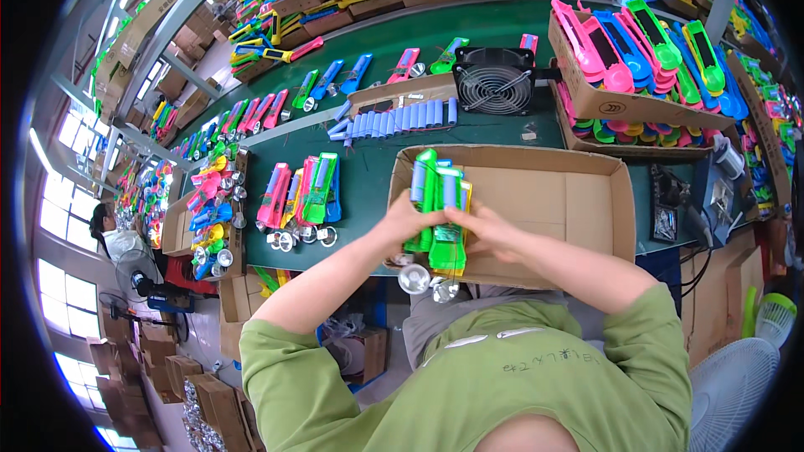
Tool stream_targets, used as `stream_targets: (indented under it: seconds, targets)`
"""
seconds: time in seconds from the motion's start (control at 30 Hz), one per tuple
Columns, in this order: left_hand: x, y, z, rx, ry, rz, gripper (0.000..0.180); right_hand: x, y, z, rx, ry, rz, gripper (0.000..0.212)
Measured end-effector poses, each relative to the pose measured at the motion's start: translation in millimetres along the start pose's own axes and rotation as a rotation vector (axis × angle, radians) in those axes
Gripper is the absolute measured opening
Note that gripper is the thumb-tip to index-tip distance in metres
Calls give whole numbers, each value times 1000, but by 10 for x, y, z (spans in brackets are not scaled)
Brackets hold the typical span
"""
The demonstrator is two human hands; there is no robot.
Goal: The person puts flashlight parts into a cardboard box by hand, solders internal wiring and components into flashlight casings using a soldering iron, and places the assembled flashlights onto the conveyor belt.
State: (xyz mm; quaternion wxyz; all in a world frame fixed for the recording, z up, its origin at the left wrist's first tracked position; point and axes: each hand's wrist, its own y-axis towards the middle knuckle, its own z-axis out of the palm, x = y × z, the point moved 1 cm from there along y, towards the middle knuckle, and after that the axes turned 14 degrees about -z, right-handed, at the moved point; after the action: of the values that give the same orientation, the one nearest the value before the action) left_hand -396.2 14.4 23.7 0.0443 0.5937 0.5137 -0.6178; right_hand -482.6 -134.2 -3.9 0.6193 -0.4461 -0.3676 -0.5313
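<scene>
My left hand (404, 221) and my right hand (489, 233) are both closed around a bunch of plastic flashlight housings (447, 253), pressing them from either side. Bright green ones face up, with yellow and blue edges showing behind. Light purple cylindrical battery cells lie in the held housings. Round clear-and-silver lamp reflectors (414, 279) dangle from their lower ends. The bunch is over the left end of an open cardboard box (578, 209). To the left on the green table lies another group of pink, yellow, green and blue housings (316, 191) with reflectors hanging at the near edge.
Purple cells (402, 120) lie in a row behind the box, beside a black square fan (494, 82). A carton of colourful housings (636, 105) stands at the right. Another filled box (239, 209) is at the left. A green conveyor belt (377, 46) carries more housings.
</scene>
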Motion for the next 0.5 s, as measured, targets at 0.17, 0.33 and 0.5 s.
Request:
stream_targets:
  seconds: [0.17, 0.33, 0.5]
  targets:
    - [233, 262, -197, -322, 478, 152, 95, -436, 306, 186, -328, -108, -231, 61]
    - [-80, -72, -129, -568, 549, 331, 93, -494, 451, 53, -414, -402, -223, 62]
    - [-123, -394, -469, -864, 967, 491, 66, -463, 295, 14, -417, -782, -178, 67]
